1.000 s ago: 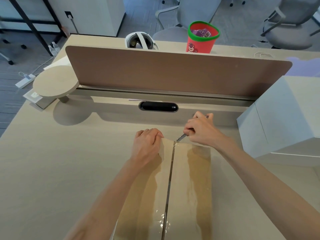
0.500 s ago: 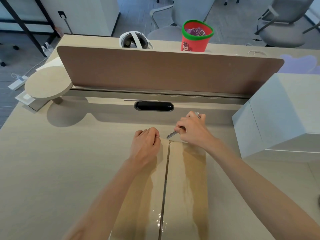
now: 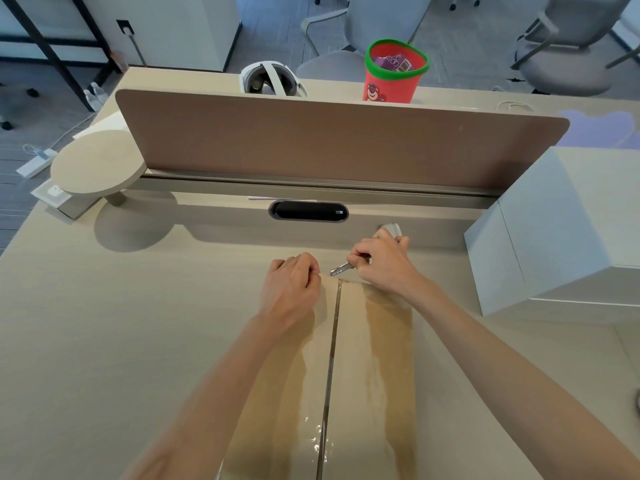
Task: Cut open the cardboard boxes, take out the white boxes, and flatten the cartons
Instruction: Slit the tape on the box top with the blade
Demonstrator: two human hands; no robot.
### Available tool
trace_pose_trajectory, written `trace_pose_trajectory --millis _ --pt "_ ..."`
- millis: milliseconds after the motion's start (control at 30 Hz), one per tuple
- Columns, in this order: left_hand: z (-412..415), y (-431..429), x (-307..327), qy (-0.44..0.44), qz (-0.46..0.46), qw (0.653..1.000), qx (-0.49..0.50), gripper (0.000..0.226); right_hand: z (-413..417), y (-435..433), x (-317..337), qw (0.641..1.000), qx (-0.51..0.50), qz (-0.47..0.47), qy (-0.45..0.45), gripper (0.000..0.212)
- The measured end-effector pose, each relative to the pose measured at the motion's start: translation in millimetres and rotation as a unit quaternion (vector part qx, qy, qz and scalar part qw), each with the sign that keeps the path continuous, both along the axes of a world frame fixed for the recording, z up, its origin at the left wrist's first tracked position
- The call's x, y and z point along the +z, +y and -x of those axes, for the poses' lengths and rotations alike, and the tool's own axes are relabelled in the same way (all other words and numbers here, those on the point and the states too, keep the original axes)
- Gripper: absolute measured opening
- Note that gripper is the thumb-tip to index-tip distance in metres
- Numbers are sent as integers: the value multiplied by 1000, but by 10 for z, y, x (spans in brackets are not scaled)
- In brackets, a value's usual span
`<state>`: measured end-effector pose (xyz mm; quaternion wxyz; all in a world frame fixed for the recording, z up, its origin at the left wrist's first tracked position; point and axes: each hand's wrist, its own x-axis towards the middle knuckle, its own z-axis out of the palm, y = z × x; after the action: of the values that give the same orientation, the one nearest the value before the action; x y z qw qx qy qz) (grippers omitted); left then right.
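Desk [image 3: 104, 341]: cardboard box [image 3: 367, 375] (taped), white box [image 3: 554, 230] beside

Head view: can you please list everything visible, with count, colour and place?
cardboard box: 1, brown, taped, desk centre
cutter: 1, silver, at cardboard box's far end
white box: 1, white, desk right
desk: 1, beige, under everything
divider: 1, brown, across desk
bucket: 1, red, green rim, behind divider
headset: 1, white, behind divider
chairs: 2, grey, far back
left hand: 1, grips cardboard box's far edge
right hand: 1, holds cutter
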<state>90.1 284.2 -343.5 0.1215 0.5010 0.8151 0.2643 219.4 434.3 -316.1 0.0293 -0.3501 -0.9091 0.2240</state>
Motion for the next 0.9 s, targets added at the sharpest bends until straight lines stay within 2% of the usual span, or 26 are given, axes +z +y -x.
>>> trace_pose_trajectory --millis 133,433,633,800,900 --pt "4 -1 -6 -4 3 1000 2 9 13 -4 -53 1000 -24 19 9 15" --pt "-1 -2 8 -3 -1 1000 9 9 67 17 18 999 13 38 -17 19" --pt "16 3 3 -3 -1 1000 0 9 2 30 159 996 57 -14 -68 21" --pt "26 7 9 -15 0 1000 0 10 -53 51 154 983 128 -120 -44 23" --pt "34 -1 18 -19 1 1000 -2 11 -66 92 102 977 155 -142 -20 24"
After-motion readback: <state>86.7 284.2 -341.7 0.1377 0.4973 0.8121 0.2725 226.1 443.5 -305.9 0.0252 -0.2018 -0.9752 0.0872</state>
